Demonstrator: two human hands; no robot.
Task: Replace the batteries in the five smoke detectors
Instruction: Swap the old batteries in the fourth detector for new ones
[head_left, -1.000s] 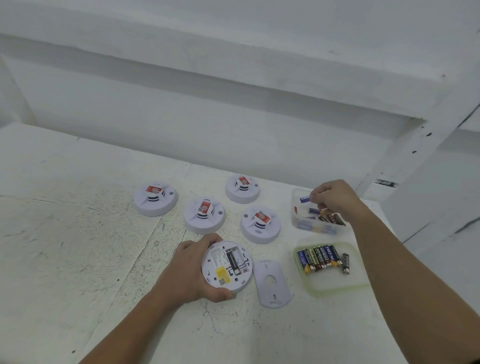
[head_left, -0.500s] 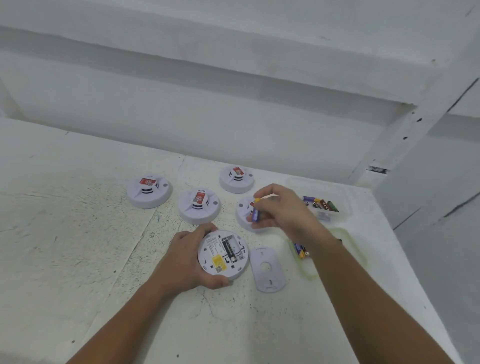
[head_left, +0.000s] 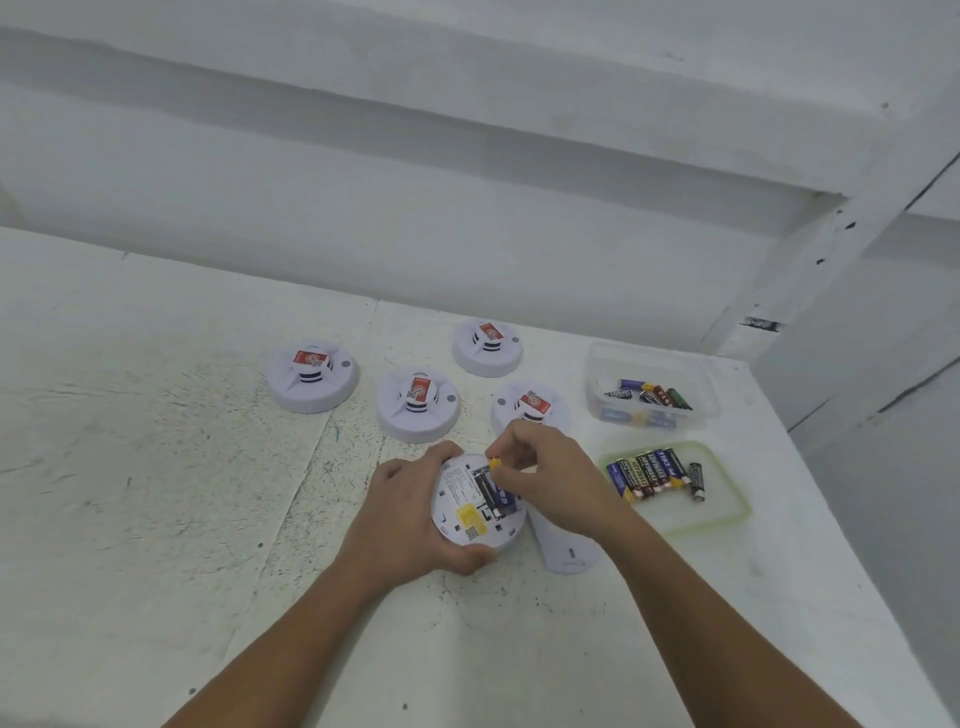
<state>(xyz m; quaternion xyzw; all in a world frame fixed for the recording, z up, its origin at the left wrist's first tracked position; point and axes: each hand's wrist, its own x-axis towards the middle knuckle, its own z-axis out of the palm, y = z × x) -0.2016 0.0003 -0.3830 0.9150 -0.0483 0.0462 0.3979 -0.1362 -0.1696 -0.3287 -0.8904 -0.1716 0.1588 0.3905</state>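
Observation:
My left hand (head_left: 405, 525) grips an upturned white smoke detector (head_left: 470, 519), its open battery bay facing up. My right hand (head_left: 550, 475) pinches a blue battery with a yellow tip (head_left: 501, 491) and holds it down in that bay, beside a black battery lying there. The detector's loose back plate (head_left: 563, 551) lies just right of it, partly under my right wrist. Several other detectors stand face up behind: one at the left (head_left: 311, 376), one in the middle (head_left: 418, 410), one at the back (head_left: 487, 347), and one (head_left: 530, 408) just beyond my right hand.
A clear tub (head_left: 652, 387) with a few loose batteries sits at the back right. In front of it a green-rimmed lid (head_left: 680, 512) carries a row of several batteries. The table ends at the right, close to both; a white wall rises behind.
My right hand has carried the blue battery from the clear tub leftward and down onto the open detector. My left hand has kept hold of the detector.

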